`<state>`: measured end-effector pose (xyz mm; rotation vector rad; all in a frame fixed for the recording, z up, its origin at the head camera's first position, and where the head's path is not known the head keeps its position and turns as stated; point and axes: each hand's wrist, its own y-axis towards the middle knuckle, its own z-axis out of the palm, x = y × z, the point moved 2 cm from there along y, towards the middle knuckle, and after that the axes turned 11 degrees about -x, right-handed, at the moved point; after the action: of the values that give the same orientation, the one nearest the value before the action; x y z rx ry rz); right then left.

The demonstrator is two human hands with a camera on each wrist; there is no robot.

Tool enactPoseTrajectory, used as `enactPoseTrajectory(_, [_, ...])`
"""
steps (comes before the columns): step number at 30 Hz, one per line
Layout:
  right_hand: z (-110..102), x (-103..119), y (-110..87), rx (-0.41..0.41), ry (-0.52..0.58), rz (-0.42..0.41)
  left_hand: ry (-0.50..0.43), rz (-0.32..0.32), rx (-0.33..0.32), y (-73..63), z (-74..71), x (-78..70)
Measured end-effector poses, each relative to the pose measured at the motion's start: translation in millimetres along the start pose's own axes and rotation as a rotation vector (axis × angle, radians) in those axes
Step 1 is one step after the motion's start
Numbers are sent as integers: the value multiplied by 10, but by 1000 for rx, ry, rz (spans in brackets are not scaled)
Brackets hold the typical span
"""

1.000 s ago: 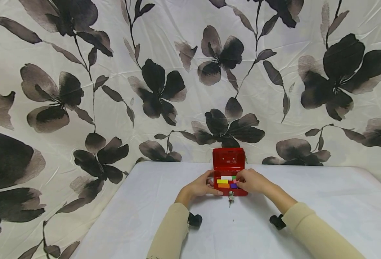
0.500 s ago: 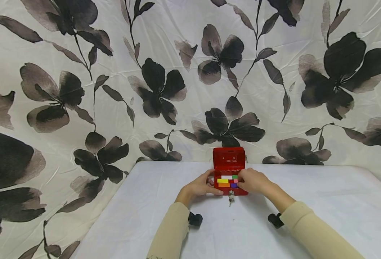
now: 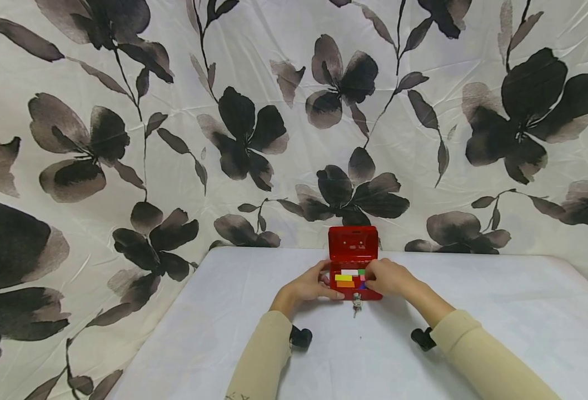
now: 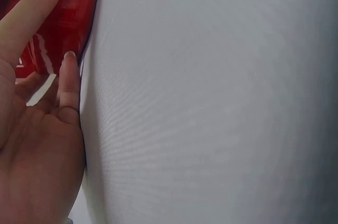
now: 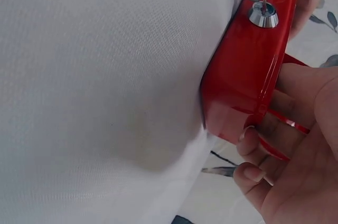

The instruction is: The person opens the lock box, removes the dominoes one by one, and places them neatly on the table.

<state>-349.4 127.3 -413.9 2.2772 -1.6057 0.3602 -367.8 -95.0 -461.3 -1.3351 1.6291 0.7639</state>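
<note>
Head view: red box (image 3: 372, 296), lid raised, sits near the counter's (image 3: 214, 322) far edge, just before a floral cloth (image 3: 294, 33). Left hand (image 3: 305, 286) grips its left end, thumb on the front edge. Right hand (image 3: 390, 278) reaches over the right end, screening part of the interior; cannot tell whether its fingers pinch anything. White block (image 3: 349, 272), yellow block (image 3: 343, 278) and orange block (image 3: 345, 284) lie inside. Keys (image 3: 357, 305) hang at the front lock (image 5: 263, 15).

It's bright and even in here; a soft shadow spreads over the white cloth (image 5: 105, 49) beside the right fingertips (image 5: 247, 140), glare streaking the red box (image 5: 240, 76) near them.
</note>
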Motion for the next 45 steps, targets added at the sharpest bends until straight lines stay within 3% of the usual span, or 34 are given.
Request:
enactPoseTrajectory(7, [-13, -13, 26, -16, 74, -43, -2, 2, 2, -4, -8, 3])
enactPoseTrajectory(15, [5, -85, 122, -55, 33, -118, 14, 1, -2, 1, -8, 17])
enactPoseTrajectory(24, [11, -107, 189, -24, -11, -124, -11, 5, 6, 14, -8, 18])
enactPoseTrajectory(34, [2, -80, 209, 24, 43, -149, -2, -18, -9, -15, -25, 29])
enactPoseTrajectory(45, [22, -36, 247, 24, 124, -281, 29, -11, -15, -35, -13, 11])
